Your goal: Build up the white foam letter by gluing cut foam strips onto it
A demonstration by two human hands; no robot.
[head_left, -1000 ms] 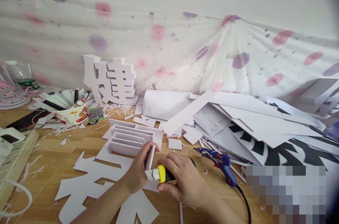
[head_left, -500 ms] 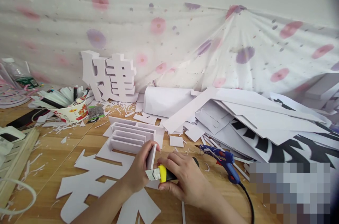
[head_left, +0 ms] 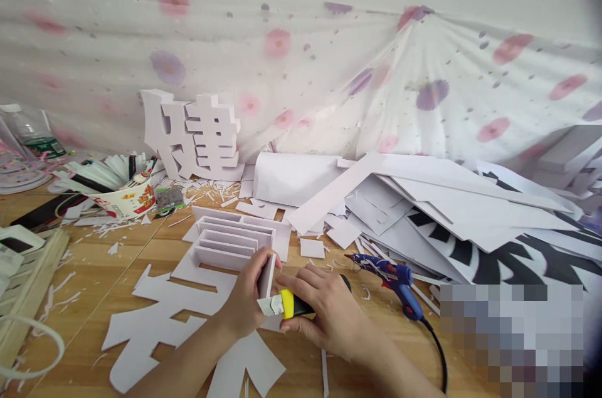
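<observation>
Head view. Utility knife (head_left: pixel 288 303): yellow collar, black handle, flat metallic blade; located centre-front above the table, in the right hand (head_left: pixel 324 313). Its long axis runs nearly crosswise, tilted slightly: blade end to the left and a little nearer the wearer, handle end to the right and farther off. Right fingers wrapped round the handle, thumb along the near side.

Board strip (head_left: pixel 267 277): white, smooth-faced, thin, straight-edged; pinched between thumb and fingers of the left hand (head_left: pixel 244 298). Held on edge, long axis running away from the wearer. Blade lies at its near end; contact between the two cannot be told.

Below and left: flat white cut-out (head_left: pixel 155 323), matte, with angular limbs, curved corners and slots. On its far part, thin upright walls (head_left: pixel 230 242) in roughly parallel rows.

Right: glue gun (head_left: pixel 388 272), blue plastic, lying on its side, nozzle to the left, whitish strands on its barrel. Table (head_left: pixel 94 285): wood-grained, strewn with white slivers.
</observation>
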